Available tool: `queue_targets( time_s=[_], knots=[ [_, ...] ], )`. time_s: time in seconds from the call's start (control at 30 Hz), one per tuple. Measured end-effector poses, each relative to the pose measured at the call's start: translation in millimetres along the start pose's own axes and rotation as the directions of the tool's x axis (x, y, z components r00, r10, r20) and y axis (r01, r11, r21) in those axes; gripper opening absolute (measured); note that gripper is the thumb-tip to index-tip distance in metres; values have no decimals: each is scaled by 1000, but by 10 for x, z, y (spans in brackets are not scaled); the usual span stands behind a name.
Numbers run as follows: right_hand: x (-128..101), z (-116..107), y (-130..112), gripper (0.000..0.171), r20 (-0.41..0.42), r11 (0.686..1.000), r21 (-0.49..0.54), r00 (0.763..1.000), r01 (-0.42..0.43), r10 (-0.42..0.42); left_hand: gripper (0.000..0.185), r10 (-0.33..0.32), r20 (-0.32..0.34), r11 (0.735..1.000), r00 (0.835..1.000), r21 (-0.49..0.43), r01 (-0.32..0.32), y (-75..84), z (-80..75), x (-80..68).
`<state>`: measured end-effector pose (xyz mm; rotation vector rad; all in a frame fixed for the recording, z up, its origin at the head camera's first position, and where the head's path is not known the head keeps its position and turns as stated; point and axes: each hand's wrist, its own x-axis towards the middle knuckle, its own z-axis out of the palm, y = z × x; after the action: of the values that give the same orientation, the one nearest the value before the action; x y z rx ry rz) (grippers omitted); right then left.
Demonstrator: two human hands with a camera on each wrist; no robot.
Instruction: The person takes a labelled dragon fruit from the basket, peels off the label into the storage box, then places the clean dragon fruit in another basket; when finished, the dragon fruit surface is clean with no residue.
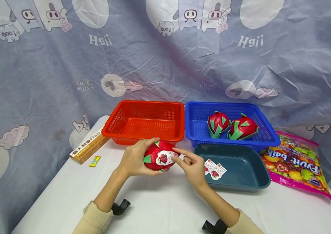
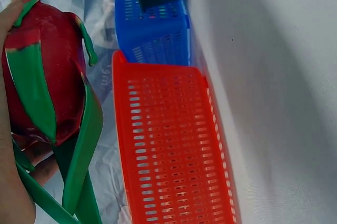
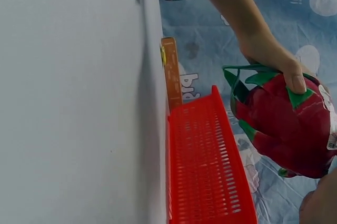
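Observation:
My left hand grips a red dragon fruit with green scales just above the white table, in front of the red basket. A white round sticker with a fruit picture sits on its front. The right hand has its fingertips at the sticker's right edge, seemingly pinching it. In the left wrist view the fruit fills the left side. The right wrist view shows the fruit with the left thumb over its top. Two more dragon fruits lie in the blue basket.
A dark teal tray with two loose stickers on its left rim sits at the right. A fruit-candy bag lies far right, a pasta box and a small yellow packet at left.

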<state>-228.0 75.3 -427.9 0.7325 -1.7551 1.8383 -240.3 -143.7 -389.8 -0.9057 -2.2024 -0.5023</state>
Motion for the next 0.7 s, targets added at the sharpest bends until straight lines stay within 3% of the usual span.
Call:
queue_targets(
  time_s=[0.07, 0.2, 0.3, 0.57, 0.7],
  knots=[
    [-38, 0, 150, 30, -38, 998, -1, 998, 60, -60, 98, 6, 0, 1000, 1000, 5, -6, 13, -5, 0],
    [-50, 43, 87, 23, -119, 994, -46, 988, 96, -100, 98, -7, 14, 1000, 1000, 12, 7, 41, -7, 5],
    [-10, 89, -181, 16, -146, 995, -74, 986, 73, -83, 97, -35, 21, 999, 999, 22, 35, 58, 0, 12],
    [97, 109, -658, 15, -102, 966, -204, 978, 160, -184, 97, -91, 33, 995, 995, 38, 90, 78, 9, 28],
    [100, 107, -706, 18, -60, 932, -281, 965, 229, -255, 96, -98, 50, 992, 994, 82, 94, 63, -3, 40]
  ],
)
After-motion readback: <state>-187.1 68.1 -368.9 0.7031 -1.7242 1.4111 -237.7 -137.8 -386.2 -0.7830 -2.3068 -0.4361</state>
